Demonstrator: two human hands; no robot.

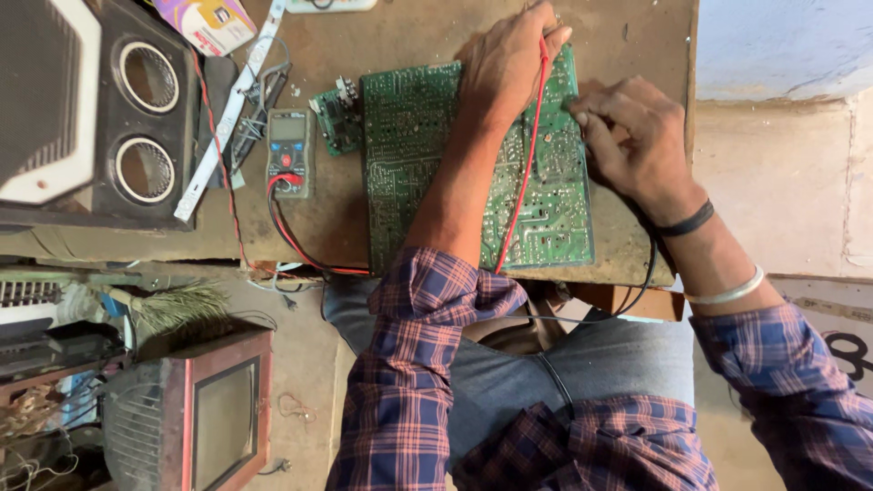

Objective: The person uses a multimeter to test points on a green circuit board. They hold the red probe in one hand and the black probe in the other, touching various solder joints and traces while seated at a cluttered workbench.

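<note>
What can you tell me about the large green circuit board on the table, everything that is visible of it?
The large green circuit board is a flat rectangle lying solder side up on the worn brown table, its face covered with pale traces and small solder points. The left hand rests on its upper edge and holds a red probe lead that runs across the board. The right hand presses fingertips on its right part. A smaller green board lies beside its left edge, next to a multimeter.
</note>
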